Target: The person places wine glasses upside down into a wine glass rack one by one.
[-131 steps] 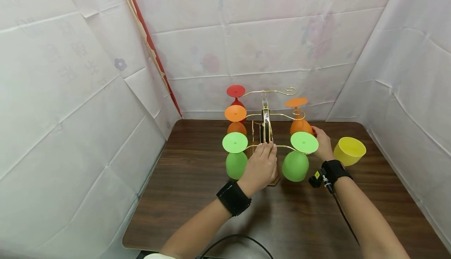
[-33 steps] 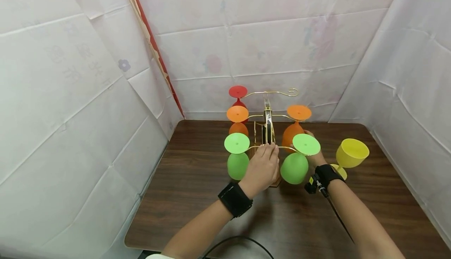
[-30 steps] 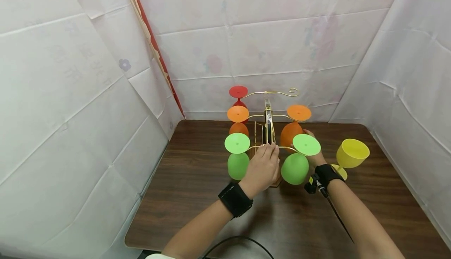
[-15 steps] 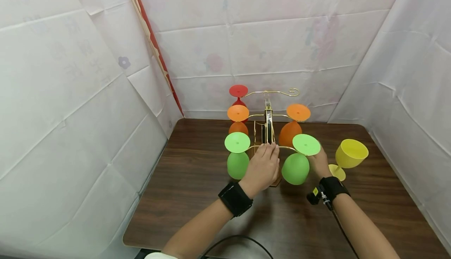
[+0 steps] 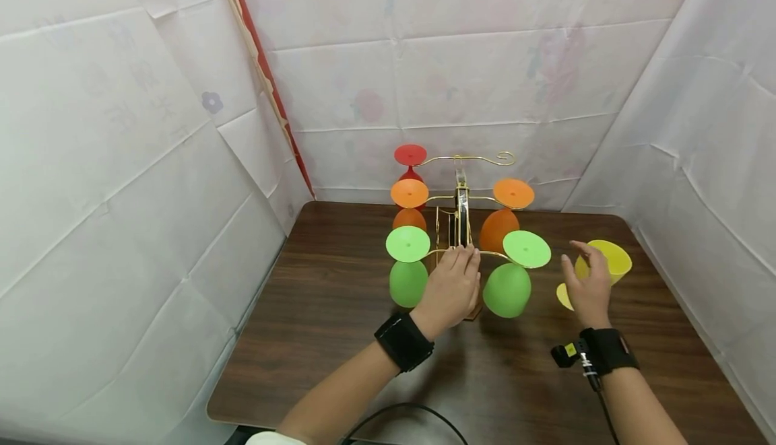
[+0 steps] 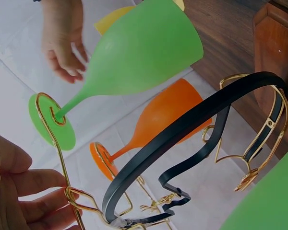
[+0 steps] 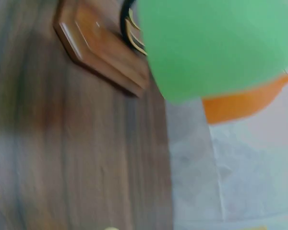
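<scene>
A gold wire rack (image 5: 462,213) with a wooden base (image 6: 273,52) holds plastic goblets upside down by their feet. My left hand (image 5: 448,287) rests on the rack's near end, fingers extended; in the left wrist view its fingertips touch the gold wire. On the right side hang a green goblet (image 5: 508,290) and, behind it, an orange goblet (image 5: 498,229). My right hand (image 5: 591,290) is held with its fingers spread, in front of an upright yellow goblet (image 5: 615,260) and partly covering it. Nothing is in that hand.
Along the rack's left side hang a green goblet (image 5: 408,285), an orange goblet (image 5: 409,219) and a red goblet (image 5: 410,155). The rear right wire arm (image 5: 500,158) ends in a bare curl. White sheeting (image 5: 485,81) encloses the brown table (image 5: 315,337). A black cable (image 5: 406,404) loops at the front.
The orange goblet on the right moved left and hangs on the middle wire arm. My right hand let go of it and went right to the yellow goblet. My left hand stayed.
</scene>
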{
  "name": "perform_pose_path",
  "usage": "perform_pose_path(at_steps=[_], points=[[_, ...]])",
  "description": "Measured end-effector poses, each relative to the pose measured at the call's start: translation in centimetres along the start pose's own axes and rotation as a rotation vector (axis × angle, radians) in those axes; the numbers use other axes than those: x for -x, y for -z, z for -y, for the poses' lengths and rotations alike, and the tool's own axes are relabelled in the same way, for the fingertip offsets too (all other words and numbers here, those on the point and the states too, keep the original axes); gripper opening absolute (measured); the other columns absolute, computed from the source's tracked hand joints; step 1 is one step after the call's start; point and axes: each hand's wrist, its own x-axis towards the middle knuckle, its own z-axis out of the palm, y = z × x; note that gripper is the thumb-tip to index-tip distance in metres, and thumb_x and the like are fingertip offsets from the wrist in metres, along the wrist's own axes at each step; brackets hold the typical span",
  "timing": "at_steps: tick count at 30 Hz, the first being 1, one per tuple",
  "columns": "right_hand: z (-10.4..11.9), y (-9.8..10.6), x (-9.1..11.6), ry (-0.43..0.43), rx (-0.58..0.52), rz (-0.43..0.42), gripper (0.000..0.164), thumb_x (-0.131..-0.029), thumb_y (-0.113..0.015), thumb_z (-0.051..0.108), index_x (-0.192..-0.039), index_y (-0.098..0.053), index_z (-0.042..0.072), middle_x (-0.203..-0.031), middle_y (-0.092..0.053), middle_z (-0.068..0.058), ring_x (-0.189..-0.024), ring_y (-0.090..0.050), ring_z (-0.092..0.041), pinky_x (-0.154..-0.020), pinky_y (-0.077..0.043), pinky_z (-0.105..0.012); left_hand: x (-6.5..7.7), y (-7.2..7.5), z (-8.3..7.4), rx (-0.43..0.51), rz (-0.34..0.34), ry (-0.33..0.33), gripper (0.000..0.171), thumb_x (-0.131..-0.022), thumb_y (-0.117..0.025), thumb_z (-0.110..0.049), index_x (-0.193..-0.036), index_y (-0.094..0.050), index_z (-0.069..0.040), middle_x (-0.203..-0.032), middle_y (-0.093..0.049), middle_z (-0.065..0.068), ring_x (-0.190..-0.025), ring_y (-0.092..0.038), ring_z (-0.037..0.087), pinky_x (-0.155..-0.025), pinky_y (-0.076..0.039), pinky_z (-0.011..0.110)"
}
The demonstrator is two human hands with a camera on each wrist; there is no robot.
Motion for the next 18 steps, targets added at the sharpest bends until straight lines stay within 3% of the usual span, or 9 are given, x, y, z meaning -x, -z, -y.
perform_pose_path(at_steps=[4, 10, 13, 18], points=[[-0.4, 1.6, -0.7, -0.037, 0.06, -0.143, 0.039, -0.083, -0.065, 0.002, -0.121, -0.058, -0.002, -0.119, -0.055, -0.02, -0.111, -0.046, -0.021, -0.093, -0.032, -0.021, 0.0, 0.0, -0.1, 0.003, 0.0, 0.005, 0.038, -0.094, -0.054, -0.024, -0.125, -0.06, -0.004, -0.124, -0.06, 0.009, -0.117, -0.054, 0.021, -0.105, -0.037, 0.032], [-2.0, 3.5, -0.8, -0.301, -0.067, -0.331, 0.058, -0.083, -0.069, 0.013, -0.136, -0.045, 0.01, -0.137, -0.039, 0.0, -0.129, -0.033, -0.011, -0.109, -0.024, -0.021, 0.1, 0.1, -0.1, 0.005, 0.008, 0.003, 0.037, -0.095, -0.052, -0.024, -0.125, -0.06, -0.004, -0.124, -0.06, 0.008, -0.116, -0.055, 0.021, -0.105, -0.037, 0.031], [-3.1, 4.1, -0.3, -0.436, -0.094, -0.314, 0.076, -0.082, -0.072, 0.022, -0.146, -0.029, 0.019, -0.147, -0.026, 0.0, -0.137, -0.021, -0.01, -0.113, -0.014, -0.024, 0.1, 0.0, -0.1, 0.003, 0.008, -0.001, 0.038, -0.095, -0.05, -0.024, -0.125, -0.06, -0.004, -0.124, -0.06, 0.008, -0.116, -0.054, 0.021, -0.105, -0.036, 0.031], [-4.4, 4.2, 0.8, -0.572, -0.073, -0.164, 0.098, -0.081, -0.073, 0.03, -0.151, -0.005, 0.031, -0.157, -0.005, 0.004, -0.143, -0.002, -0.009, -0.116, -0.002, -0.034, 0.0, -0.2, 0.0, -0.004, 0.001, -0.003, 0.038, -0.095, -0.051, -0.025, -0.125, -0.061, -0.004, -0.124, -0.06, 0.009, -0.115, -0.055, 0.021, -0.104, -0.037, 0.032]])
